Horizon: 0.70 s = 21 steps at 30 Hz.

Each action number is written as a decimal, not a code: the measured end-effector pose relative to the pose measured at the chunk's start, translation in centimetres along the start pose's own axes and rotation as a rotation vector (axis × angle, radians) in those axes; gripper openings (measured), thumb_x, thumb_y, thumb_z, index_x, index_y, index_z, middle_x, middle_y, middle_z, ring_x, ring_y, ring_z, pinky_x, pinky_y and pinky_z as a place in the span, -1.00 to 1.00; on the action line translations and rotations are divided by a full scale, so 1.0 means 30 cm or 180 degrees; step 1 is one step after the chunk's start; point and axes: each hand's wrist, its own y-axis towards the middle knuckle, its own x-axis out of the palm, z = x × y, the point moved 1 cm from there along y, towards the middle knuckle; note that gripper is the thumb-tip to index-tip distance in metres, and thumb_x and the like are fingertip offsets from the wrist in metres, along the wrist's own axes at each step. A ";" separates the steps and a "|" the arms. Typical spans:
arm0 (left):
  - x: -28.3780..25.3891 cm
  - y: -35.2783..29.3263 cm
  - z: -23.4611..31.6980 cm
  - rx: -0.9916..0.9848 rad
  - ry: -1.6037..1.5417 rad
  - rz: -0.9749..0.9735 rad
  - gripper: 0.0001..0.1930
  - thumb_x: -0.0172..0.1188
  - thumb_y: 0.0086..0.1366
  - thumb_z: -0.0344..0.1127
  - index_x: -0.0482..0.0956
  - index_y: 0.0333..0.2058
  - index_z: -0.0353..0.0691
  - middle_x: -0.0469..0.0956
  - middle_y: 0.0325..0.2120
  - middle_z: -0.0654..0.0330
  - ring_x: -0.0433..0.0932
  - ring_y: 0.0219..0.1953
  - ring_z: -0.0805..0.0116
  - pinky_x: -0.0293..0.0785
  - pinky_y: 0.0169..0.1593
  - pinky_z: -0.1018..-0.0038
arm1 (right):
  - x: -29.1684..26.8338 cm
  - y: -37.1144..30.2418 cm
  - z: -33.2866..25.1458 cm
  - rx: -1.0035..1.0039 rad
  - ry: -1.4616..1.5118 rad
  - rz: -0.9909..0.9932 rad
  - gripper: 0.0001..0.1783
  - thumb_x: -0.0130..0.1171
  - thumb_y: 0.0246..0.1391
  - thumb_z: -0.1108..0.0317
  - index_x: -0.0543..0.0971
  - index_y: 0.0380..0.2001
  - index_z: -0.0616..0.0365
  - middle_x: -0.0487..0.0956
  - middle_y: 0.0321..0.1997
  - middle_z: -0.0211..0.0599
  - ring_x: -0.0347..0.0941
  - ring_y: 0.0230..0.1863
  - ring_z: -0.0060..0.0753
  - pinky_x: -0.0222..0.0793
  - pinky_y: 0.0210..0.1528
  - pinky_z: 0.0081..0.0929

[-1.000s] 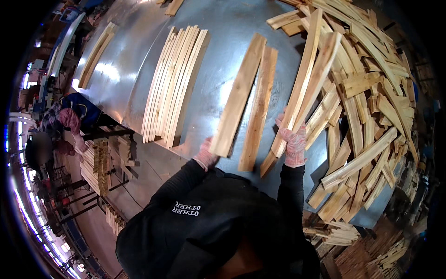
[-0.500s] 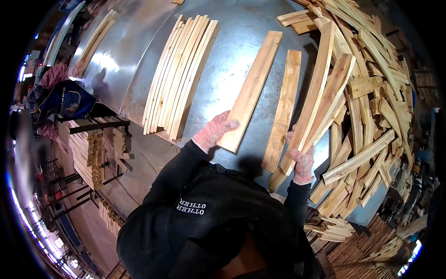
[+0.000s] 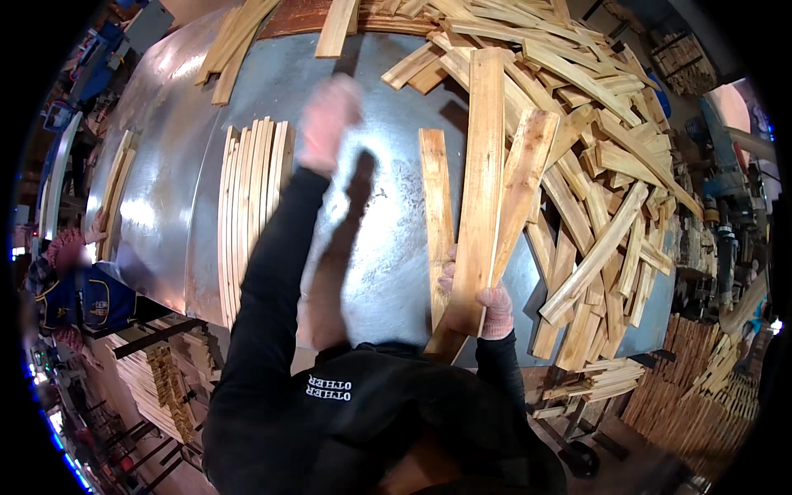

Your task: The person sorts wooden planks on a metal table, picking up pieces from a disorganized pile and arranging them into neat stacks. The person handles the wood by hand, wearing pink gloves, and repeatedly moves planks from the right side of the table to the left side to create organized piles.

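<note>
Gripping the near ends of two long slats [image 3: 487, 198], my right hand [image 3: 495, 309] is curled shut around them; they lie on the metal tabletop [image 3: 388, 247] beside one single slat [image 3: 436, 214]. My left hand [image 3: 328, 124] is raised and blurred, so I cannot tell its spread. One neat row of slats [image 3: 247, 206] lies left, one loose heap [image 3: 610, 165] right.
</note>
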 end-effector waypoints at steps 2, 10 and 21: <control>0.251 -0.246 0.019 -0.1849 -0.2023 -0.1429 -0.64 0.06 0.41 -0.08 0.49 -0.02 -0.26 0.57 -0.17 0.17 0.55 -0.10 0.32 0.50 -0.01 0.35 | 0.030 0.064 -0.009 -0.0084 -0.0285 0.0048 -0.07 0.47 -0.12 0.20 0.30 0.27 0.39 0.55 0.06 -0.14 0.54 0.05 -0.27 0.47 0.16 -0.31; 0.321 -0.514 0.114 -0.2410 -0.3219 -0.0767 -0.45 0.27 0.33 -0.26 0.40 0.22 -0.40 0.62 -0.08 0.09 0.60 -0.05 0.32 0.53 0.08 0.37 | -0.224 0.214 0.169 -0.1012 -0.4439 0.0795 -0.54 0.08 0.35 0.16 0.47 0.14 0.29 0.63 -0.11 -0.08 0.57 -0.10 -0.14 0.48 -0.03 -0.31; -0.261 -0.660 0.425 0.0651 0.3065 -0.0306 -0.31 0.38 0.06 -0.08 0.43 0.16 -0.22 0.46 0.09 -0.13 0.43 0.17 -0.11 0.41 0.20 0.07 | 0.513 0.353 0.138 0.1525 -0.5180 -0.1132 -0.38 0.32 0.00 -0.14 0.58 0.08 -0.09 0.68 -0.11 -0.05 0.60 0.00 -0.01 0.46 0.10 -0.15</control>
